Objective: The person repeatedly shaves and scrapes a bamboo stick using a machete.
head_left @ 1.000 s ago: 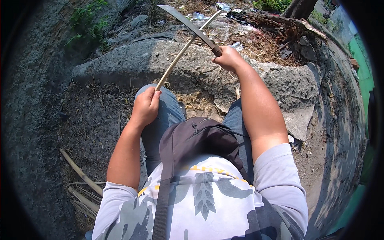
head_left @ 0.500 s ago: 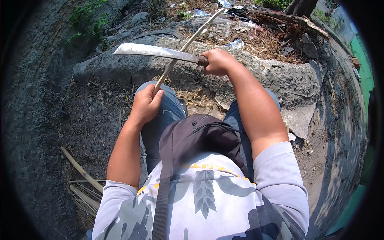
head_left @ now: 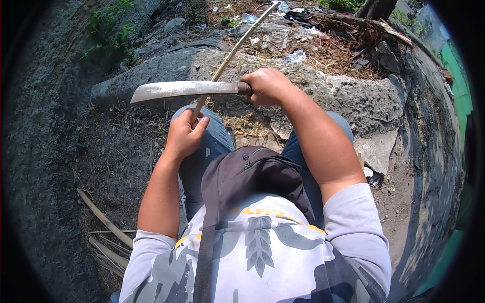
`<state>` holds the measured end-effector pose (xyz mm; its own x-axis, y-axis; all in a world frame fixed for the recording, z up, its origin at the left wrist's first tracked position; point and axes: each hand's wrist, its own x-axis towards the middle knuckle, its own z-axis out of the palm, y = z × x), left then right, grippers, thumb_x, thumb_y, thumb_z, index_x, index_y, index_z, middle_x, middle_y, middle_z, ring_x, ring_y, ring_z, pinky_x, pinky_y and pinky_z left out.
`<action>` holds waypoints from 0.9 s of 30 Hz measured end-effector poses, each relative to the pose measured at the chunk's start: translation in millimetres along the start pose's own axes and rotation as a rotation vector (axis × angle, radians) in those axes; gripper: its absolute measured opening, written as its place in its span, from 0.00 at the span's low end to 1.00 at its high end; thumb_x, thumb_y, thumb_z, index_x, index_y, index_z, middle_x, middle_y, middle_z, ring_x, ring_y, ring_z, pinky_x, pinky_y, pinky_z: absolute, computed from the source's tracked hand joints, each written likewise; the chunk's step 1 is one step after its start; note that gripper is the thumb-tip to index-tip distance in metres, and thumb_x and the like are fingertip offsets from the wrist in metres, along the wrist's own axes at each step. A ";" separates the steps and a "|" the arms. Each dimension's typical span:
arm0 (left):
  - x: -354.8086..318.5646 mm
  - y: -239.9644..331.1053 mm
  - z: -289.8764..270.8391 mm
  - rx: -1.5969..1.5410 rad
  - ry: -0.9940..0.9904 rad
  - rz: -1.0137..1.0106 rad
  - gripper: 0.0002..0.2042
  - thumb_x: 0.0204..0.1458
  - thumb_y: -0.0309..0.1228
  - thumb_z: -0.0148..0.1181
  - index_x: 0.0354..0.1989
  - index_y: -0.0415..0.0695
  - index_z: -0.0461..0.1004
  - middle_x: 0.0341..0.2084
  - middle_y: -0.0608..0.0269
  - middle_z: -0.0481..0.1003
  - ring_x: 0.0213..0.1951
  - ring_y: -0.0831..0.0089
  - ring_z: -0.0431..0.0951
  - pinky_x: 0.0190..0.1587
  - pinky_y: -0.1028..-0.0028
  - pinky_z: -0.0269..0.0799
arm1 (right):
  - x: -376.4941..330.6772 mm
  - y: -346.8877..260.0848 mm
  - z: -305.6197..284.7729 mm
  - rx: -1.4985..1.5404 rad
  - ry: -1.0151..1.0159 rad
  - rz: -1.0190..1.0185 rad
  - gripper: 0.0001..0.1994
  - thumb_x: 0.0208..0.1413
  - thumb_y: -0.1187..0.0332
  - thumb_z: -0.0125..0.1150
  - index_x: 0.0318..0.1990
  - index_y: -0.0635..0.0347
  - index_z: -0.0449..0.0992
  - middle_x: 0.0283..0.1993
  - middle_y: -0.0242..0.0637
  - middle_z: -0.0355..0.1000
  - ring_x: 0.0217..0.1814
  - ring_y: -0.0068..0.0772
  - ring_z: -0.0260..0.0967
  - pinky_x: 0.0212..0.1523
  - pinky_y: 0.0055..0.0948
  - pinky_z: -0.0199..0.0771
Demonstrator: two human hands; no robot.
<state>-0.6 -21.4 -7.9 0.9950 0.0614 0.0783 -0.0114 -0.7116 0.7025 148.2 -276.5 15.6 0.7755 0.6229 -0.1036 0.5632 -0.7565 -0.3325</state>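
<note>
Bare packed earth and a broken slab of grey concrete (head_left: 364, 101) make up the ground, with dry leaves, plastic litter and a few weeds lying beyond it on the far side. Down at the near left, some cut canes (head_left: 103, 219) lie on the dirt.

A long thin bamboo stick (head_left: 237, 45) is the thing being worked. Its long axis runs diagonally, from its near end at the left knee up and away to the far right, where its tip points toward the litter. The left hand (head_left: 184, 134) is clenched round that near end, steadying it against the thigh. The right hand (head_left: 268, 86) is wrapped tight on the handle of a machete (head_left: 184, 90), whose blade lies almost level across the stick, tip pointing left, crossing just beyond the left fist (the gap between steel and knuckles looks small).

That closeness is the main risk, as I judge it. If the blade skids down the smooth cane toward the near end, it would meet the left fingers or the jeans below. A knot could also deflect the edge sideways, and because the far end appears to be unsupported, the stick might flex or twist under a blow and spoil the cut.
</note>
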 end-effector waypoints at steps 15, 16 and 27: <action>4.8 -7.2 1.8 -0.089 0.029 -0.052 0.15 0.58 0.37 0.66 0.40 0.35 0.78 0.19 0.63 0.72 0.23 0.72 0.71 0.29 0.68 0.68 | 3.8 6.9 9.8 0.052 0.009 0.047 0.14 0.50 0.66 0.67 0.46 0.46 0.82 0.45 0.41 0.82 0.52 0.47 0.80 0.52 0.46 0.80; 6.0 -5.5 1.4 -0.051 0.022 -0.061 0.14 0.58 0.37 0.66 0.40 0.35 0.77 0.19 0.63 0.72 0.23 0.72 0.71 0.30 0.68 0.68 | 5.6 4.3 13.6 0.052 -0.026 0.025 0.15 0.49 0.64 0.69 0.47 0.45 0.82 0.45 0.42 0.82 0.52 0.48 0.80 0.53 0.46 0.80; 5.6 3.0 -4.4 0.017 -0.090 -0.026 0.13 0.58 0.36 0.67 0.37 0.37 0.77 0.19 0.62 0.71 0.23 0.72 0.71 0.29 0.67 0.68 | 14.4 96.1 17.6 0.494 0.111 0.372 0.14 0.47 0.62 0.68 0.37 0.61 0.79 0.34 0.45 0.81 0.38 0.41 0.79 0.42 0.40 0.76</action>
<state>4.6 -20.1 -2.3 0.9998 0.0177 -0.0039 0.0155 -0.7227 0.6909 208.5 -336.8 -34.4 0.9341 0.2909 -0.2067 0.0718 -0.7205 -0.6897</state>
